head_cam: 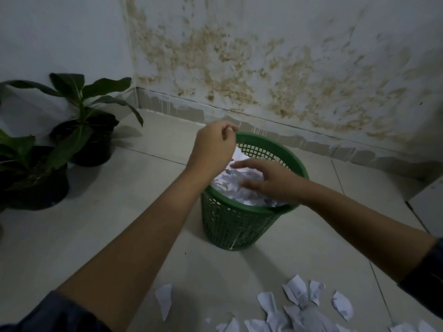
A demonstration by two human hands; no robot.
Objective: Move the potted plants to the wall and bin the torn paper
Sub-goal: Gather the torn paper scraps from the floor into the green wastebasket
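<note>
A green mesh bin stands on the floor near the wall, filled almost to the rim with torn white paper. My right hand lies flat on that paper, fingers spread, holding nothing. My left hand hovers over the bin's far left rim with its fingers curled in; I see nothing in it. More torn paper pieces lie scattered on the floor in front of the bin. Two potted plants in black pots stand at the left by the wall, one further back and one closer.
A stained white wall with a skirting strip runs behind the bin and meets a second wall in the corner behind the plants. A pale cabinet edge juts in at the right. The floor is light tile.
</note>
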